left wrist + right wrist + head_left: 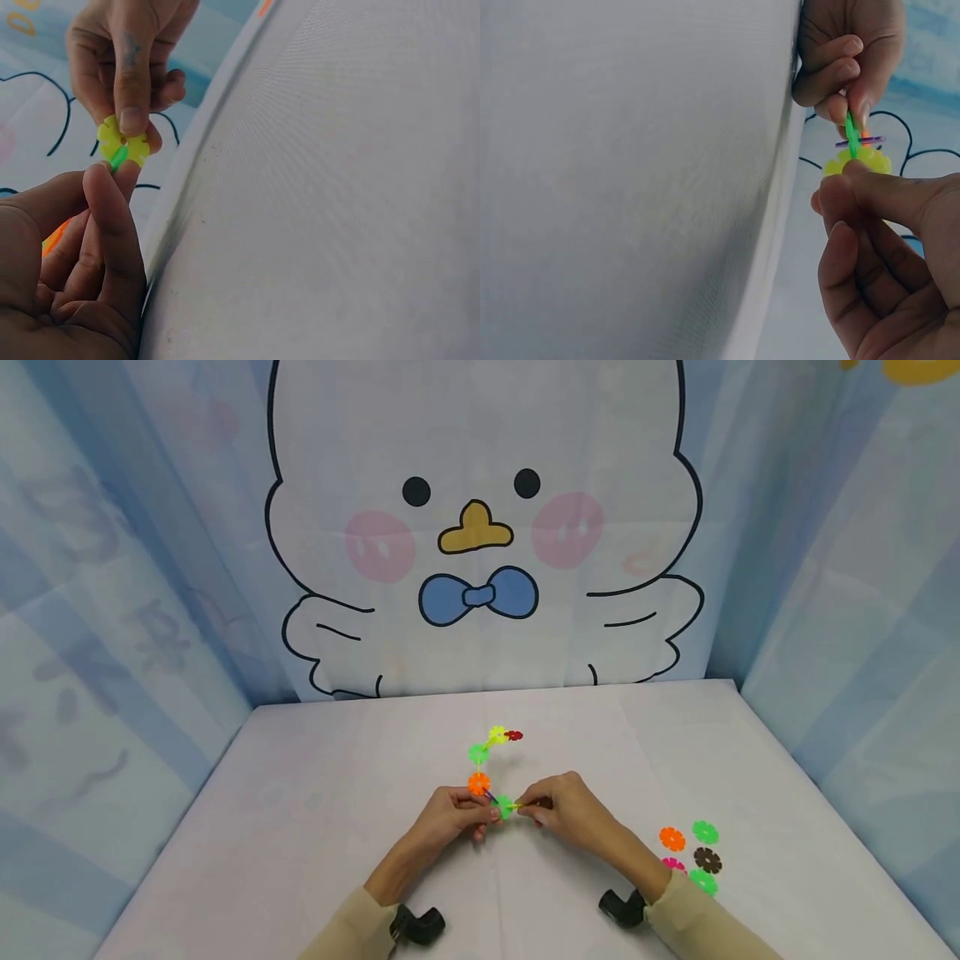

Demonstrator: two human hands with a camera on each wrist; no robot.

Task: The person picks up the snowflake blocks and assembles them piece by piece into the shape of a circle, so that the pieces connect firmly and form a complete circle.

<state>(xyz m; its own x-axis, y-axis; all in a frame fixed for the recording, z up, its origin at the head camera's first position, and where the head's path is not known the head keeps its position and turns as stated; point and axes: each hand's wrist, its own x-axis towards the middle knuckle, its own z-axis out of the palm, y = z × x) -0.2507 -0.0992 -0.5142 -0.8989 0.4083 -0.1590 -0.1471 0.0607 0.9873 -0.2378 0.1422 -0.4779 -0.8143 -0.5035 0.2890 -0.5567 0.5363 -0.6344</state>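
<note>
A chain of slotted plastic flower discs runs across the middle of the table in the head view. Its far end has a red disc [514, 736] and a yellow disc [497, 735], followed by a green disc [477, 753], an orange disc [478, 783] and an edge-on purple disc [877, 139]. My left hand [453, 817] pinches a second green disc [505, 808] at the near end. A second yellow disc [109, 136] is pinched between my right hand's [566, 810] thumb and finger, meeting the green one edge to edge. Fingertips hide how deep their slots sit.
Several loose discs lie right of my right forearm: an orange disc [672, 839], a green disc [705, 832], a brown disc [707, 860], a pink disc [674, 864] and another green disc [703, 882]. A printed curtain [480, 652] stands behind the white table [337, 760].
</note>
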